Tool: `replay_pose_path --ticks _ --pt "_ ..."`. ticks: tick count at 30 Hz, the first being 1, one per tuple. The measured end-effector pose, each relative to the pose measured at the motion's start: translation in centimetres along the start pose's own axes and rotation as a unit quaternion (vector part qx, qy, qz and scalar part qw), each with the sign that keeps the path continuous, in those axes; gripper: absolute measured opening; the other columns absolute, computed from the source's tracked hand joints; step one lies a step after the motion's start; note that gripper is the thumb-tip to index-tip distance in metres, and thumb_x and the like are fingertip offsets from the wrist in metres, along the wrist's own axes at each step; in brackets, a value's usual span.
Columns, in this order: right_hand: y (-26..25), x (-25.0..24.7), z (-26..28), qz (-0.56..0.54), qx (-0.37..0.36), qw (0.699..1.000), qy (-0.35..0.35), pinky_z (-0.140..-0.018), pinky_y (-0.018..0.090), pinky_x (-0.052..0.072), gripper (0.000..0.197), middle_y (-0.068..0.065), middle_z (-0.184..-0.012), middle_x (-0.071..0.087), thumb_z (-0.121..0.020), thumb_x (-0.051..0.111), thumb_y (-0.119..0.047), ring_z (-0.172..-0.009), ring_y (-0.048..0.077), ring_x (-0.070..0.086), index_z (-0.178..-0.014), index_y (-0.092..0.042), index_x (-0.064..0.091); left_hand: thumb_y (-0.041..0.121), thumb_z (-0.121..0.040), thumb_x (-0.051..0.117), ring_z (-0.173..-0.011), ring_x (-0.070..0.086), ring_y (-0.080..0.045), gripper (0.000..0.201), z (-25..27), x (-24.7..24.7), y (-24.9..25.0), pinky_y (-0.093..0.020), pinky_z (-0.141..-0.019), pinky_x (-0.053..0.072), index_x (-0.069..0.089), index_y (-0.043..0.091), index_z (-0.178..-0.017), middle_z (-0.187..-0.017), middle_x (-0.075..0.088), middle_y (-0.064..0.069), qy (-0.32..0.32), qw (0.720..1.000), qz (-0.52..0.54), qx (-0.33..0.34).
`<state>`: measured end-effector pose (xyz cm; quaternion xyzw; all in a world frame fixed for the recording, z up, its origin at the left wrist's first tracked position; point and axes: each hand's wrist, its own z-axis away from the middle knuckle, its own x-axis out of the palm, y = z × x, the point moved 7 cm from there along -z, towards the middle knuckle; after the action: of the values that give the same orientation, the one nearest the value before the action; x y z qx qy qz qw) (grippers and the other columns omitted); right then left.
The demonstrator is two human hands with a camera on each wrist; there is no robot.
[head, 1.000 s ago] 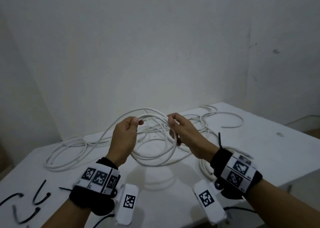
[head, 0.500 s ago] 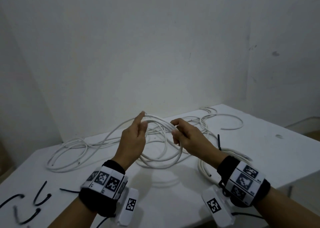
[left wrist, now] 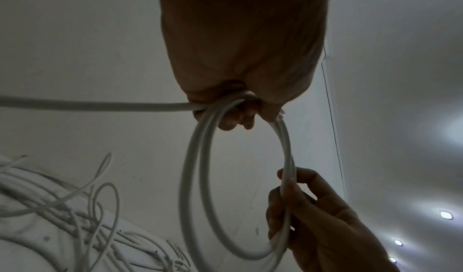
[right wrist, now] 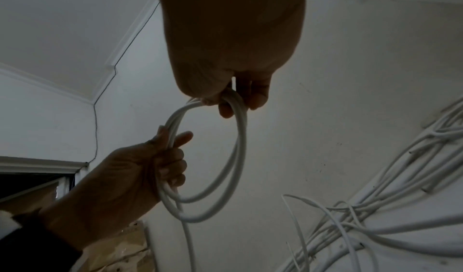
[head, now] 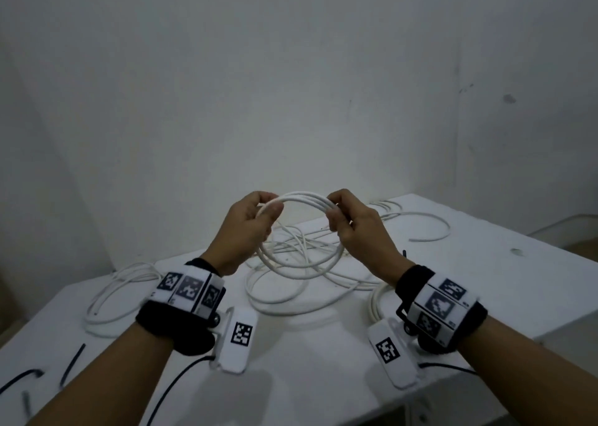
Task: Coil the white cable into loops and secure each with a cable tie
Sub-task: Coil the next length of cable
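A coil of white cable with a few loops hangs in the air between my hands, above the white table. My left hand grips the coil's left side, fingers curled round the strands. My right hand grips its right side. Each wrist view shows the ring of loops running to the other hand. The rest of the white cable trails down onto the table in loose tangled curves. Black cable ties lie at the near left.
More loose cable sprawls over the table's left side, and an open end curves at the far right. A black tie pokes up behind my right wrist. A wall stands just behind the table.
Both hands have risen from the table with the cable. My left hand, open half a second ago, now grips the loops, and the coil is tighter and rounder.
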<state>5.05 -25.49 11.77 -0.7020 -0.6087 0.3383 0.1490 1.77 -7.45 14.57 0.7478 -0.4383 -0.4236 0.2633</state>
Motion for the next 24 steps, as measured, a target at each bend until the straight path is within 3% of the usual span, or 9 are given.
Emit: replay_pose_path --ticks 3,6,8,11,13,16,20,21,24 --pt "0.1 0.0 -0.2 0.004 0.036 0.999 0.018 -0.059 0.023 0.044 0.009 0.002 -0.077 0.062 -0.097 0.051 -0.024 -0.064 0.009 0.054 -0.104 -0.019 0.050 0.023 -0.098 0.052 -0.054 0.039 -0.005 0.019 -1.0 0.1 1.3 -0.020 -0.055 0.036 0.064 0.018 -0.084 -0.058 0.048 0.012 0.031 0.996 -0.070 0.050" --pt "2.6 -0.2 1.0 -0.106 0.198 0.970 0.091 -0.059 0.025 0.047 0.018 0.000 -0.083 0.059 -0.098 0.044 -0.037 -0.067 0.011 0.054 -0.104 -0.021 0.046 0.027 -0.101 0.045 -0.057 0.038 -0.011 0.025 -1.6 -0.6 1.9 -0.029 -0.058 0.033 0.050 0.023 -0.076 -0.063 0.044 0.006 0.069 0.989 -0.115 0.068" --pt "5.1 1.7 3.4 -0.257 0.380 0.883 0.100 -0.048 0.025 0.042 0.032 0.008 -0.078 0.058 -0.101 0.031 -0.043 -0.058 0.017 0.052 -0.095 -0.015 0.047 0.029 -0.102 0.042 -0.060 0.038 -0.013 0.027 -1.9 -1.4 2.0 -0.031 -0.061 0.034 0.046 0.023 -0.076 -0.065 0.043 0.005 0.088 0.988 -0.106 0.069" --pt "4.5 8.0 6.6 -0.437 0.520 0.733 -0.039 -0.040 0.019 0.039 0.032 0.016 -0.066 0.061 -0.103 0.029 -0.036 -0.044 0.020 0.051 -0.094 -0.010 0.045 0.030 -0.102 0.040 -0.062 0.037 -0.015 0.027 -2.0 -2.0 1.8 -0.033 -0.063 0.034 0.045 0.025 -0.076 -0.066 0.042 0.004 0.089 0.991 -0.084 0.060" --pt "2.6 11.9 7.1 -0.507 0.527 0.671 -0.121 -0.040 0.020 0.044 0.031 0.020 -0.073 0.066 -0.103 0.029 -0.036 -0.046 0.022 0.057 -0.108 -0.009 0.043 0.030 -0.103 0.040 -0.060 0.036 -0.013 0.028 -1.7 -2.3 1.6 -0.032 -0.060 0.033 0.046 0.024 -0.076 -0.065 0.041 0.003 0.083 0.993 -0.069 0.054" --pt "-0.5 17.4 6.5 -0.596 0.501 0.589 -0.215 -0.061 0.033 0.056 0.056 0.030 -0.092 0.067 -0.099 0.021 -0.054 -0.074 0.033 0.069 -0.125 -0.010 0.042 0.028 -0.103 0.039 -0.056 0.034 -0.011 0.029 -1.0 -2.8 1.6 -0.027 -0.054 0.032 0.046 0.020 -0.077 -0.063 0.039 0.003 0.078 0.995 -0.041 0.049" --pt "-4.4 22.1 4.5 -0.710 0.450 0.485 -0.241 -0.049 0.039 0.057 0.070 0.031 -0.075 0.066 -0.094 0.025 -0.062 -0.062 0.039 0.068 -0.100 0.003 0.050 0.026 -0.104 0.038 -0.052 0.033 -0.009 0.031 -0.3 -4.7 1.5 -0.019 -0.049 0.032 0.046 0.017 -0.076 -0.059 0.037 0.002 0.091 0.995 0.004 0.035" --pt "-4.5 22.9 3.6 -0.730 0.437 0.476 -0.223 -0.053 0.037 0.057 0.073 0.032 -0.079 0.066 -0.093 0.027 -0.062 -0.068 0.039 0.069 -0.094 0.006 0.054 0.026 -0.104 0.038 -0.051 0.033 -0.009 0.031 -0.2 -5.3 1.2 -0.019 -0.048 0.032 0.045 0.017 -0.075 -0.056 0.037 0.004 0.094 0.995 0.014 0.030" --pt "-2.8 23.9 1.5 -0.757 0.431 0.466 -0.157 -0.094 0.041 0.046 0.065 0.032 -0.117 0.059 -0.093 0.041 -0.049 -0.112 0.038 0.056 -0.100 0.014 0.058 0.025 -0.104 0.037 -0.046 0.032 -0.008 0.031 0.4 -7.4 -0.1 -0.022 -0.048 0.032 0.044 0.016 -0.074 -0.048 0.037 0.012 0.108 0.993 0.043 0.009"
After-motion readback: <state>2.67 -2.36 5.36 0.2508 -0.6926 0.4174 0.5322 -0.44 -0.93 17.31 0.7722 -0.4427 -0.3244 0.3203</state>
